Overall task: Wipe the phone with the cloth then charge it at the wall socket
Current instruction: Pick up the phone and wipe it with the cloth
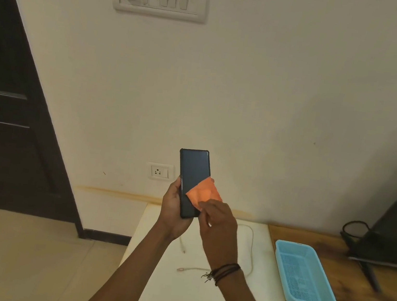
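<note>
The phone point(193, 180) is held upright in the air above the back-left corner of the white surface point(198, 297), in front of the wall socket point(159, 171), with the left hand point(173, 207) clamped around its lower half and its dark screen toward the camera. The right hand point(217, 226) pinches an orange cloth point(203, 194) and presses it against the lower right part of the screen. On the surface below lies a loose white cable point(250, 253), and further right a light-blue basket point(302, 272) sits on a wooden board point(351, 284), near its front-left corner.
</note>
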